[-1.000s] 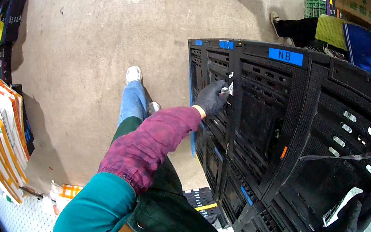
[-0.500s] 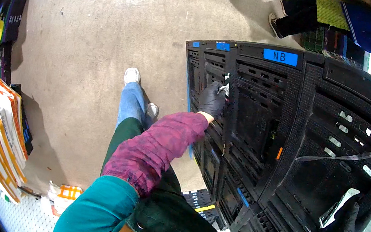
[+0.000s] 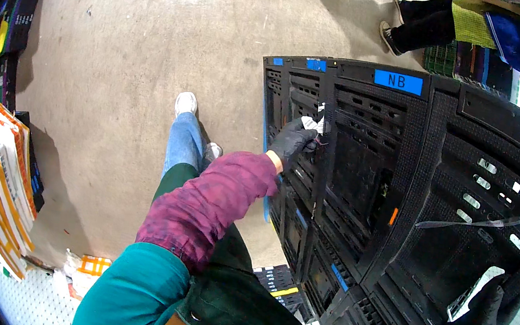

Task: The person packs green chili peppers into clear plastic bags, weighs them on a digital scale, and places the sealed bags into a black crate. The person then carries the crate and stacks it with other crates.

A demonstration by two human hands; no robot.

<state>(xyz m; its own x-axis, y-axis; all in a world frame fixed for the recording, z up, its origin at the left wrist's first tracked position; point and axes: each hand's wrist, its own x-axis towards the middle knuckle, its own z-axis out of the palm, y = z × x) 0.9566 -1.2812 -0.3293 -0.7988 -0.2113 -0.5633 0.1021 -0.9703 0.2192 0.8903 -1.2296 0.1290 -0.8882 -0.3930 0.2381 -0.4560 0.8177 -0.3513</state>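
A group of black plastic crates [image 3: 364, 177] with slotted sides stands in front of me to the right. My left hand [image 3: 292, 142], in a black glove, is closed in a pinch at a crate's side. From its fingertips a small crumpled white label [image 3: 309, 123] sticks out, against a strip of white on the crate's upright rib. At the lower right my right hand [image 3: 482, 320], also gloved in black, is wrapped around the nearest crate's edge beside a handle opening. Some of its fingers are hard to make out against the black plastic.
Blue tape labels [image 3: 398, 82] run along the crate rims, and a clear strap [image 3: 484, 224] hangs across the nearest one. White and orange packages [image 3: 0, 192] stand at left below dark crates [image 3: 19, 29]. Another person [image 3: 425, 26] stands at the far right.
My left hand has drawn slightly left and down from the rib, and more of the white label shows at its fingertips. My right hand stays on the crate edge.
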